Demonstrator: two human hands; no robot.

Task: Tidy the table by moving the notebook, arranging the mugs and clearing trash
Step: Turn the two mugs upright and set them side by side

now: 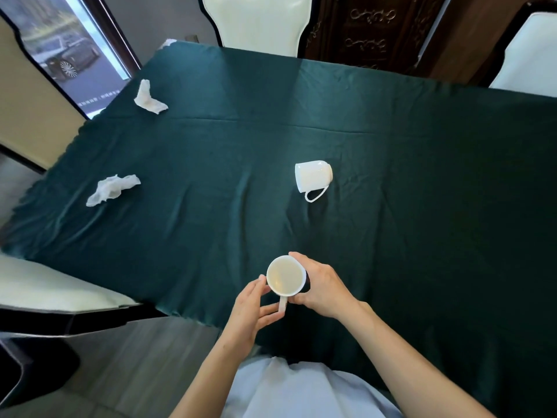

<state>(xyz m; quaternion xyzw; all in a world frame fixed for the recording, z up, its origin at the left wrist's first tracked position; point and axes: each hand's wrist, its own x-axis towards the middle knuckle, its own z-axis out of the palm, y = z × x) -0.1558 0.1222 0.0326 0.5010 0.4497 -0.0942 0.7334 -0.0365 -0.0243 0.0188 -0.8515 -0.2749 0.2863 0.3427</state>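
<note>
A white mug stands upright near the table's front edge, its handle pointing toward me. My right hand wraps its right side and my left hand touches its left side and the handle. A second white mug lies on its side in the middle of the table, handle toward me. Two crumpled white tissues lie on the left: one at mid-left, another near the far left corner. No notebook is in view.
A dark green cloth covers the table. White-cushioned chairs stand at the far side, the far right and the near left. A dark carved cabinet is behind the table.
</note>
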